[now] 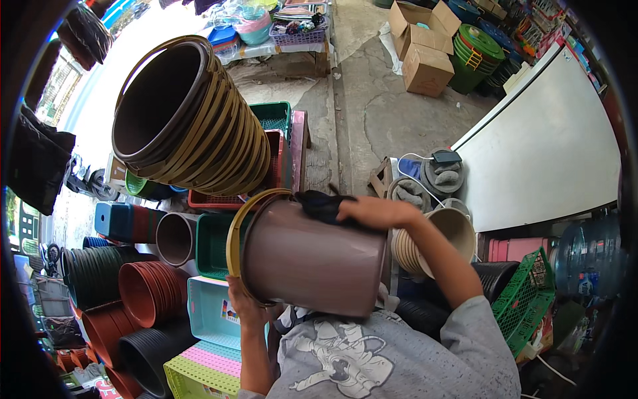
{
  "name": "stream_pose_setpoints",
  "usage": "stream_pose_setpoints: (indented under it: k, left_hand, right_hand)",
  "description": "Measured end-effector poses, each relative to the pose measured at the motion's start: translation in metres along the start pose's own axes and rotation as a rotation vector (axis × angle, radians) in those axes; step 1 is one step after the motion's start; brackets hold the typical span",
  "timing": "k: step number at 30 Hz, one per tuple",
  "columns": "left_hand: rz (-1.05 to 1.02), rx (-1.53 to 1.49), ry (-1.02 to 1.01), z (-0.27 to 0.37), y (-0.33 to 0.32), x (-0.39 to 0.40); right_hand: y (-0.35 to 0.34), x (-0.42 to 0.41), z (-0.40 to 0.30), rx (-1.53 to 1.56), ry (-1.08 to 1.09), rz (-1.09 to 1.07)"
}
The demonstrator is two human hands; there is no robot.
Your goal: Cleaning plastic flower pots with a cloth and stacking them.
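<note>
A brown plastic bucket [314, 257] lies on its side before my chest, its mouth turned left. My left hand [244, 299] grips its rim near the yellow-tan handle [233, 244]; some fingers are hidden behind the rim. A black cloth [321, 207] is bunched under my right hand [374, 213], which presses it against the bucket's upper side. Beyond the bucket, to the left, leans a tall stack of nested brown buckets [199, 124] with tan handles.
Left stand green baskets [219, 269], a light-blue basket [214, 311] and stacked terracotta pots [149, 294]. Nested beige pots [438, 239] sit right of the bucket. Farther right are a white panel [543, 139], a green crate [526, 299] and a water bottle [588, 259]. Cardboard boxes [426, 70] stand ahead.
</note>
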State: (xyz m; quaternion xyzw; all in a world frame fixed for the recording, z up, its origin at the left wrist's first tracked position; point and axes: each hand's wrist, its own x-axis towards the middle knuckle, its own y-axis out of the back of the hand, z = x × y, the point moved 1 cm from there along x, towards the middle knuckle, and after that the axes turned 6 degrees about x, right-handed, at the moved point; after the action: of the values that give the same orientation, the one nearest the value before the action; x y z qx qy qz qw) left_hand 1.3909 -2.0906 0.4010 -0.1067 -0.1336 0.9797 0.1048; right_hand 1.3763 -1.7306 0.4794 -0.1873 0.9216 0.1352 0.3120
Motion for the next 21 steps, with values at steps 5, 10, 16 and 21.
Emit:
stream_pose_setpoints:
  k: [5, 10, 16, 21]
  left_hand:
    - [0.025, -0.589, 0.231, 0.020, -0.057, 0.004]
    - [-0.023, -0.707, 0.252, 0.019, -0.090, 0.010]
    - [0.032, -0.674, 0.231, 0.029, -0.119, 0.034]
    - [-0.023, -0.553, 0.215, 0.012, -0.131, 0.045]
  right_hand:
    - [0.005, 0.031, 0.093, 0.965, 0.030, 0.170]
    - [-0.088, 0.039, 0.105, 1.433, 0.404, 0.514]
    - [-0.133, 0.042, 0.129, 1.054, 0.480, 0.866]
    - [-0.148, 0.006, 0.063, -0.008, 0.708, 1.205]
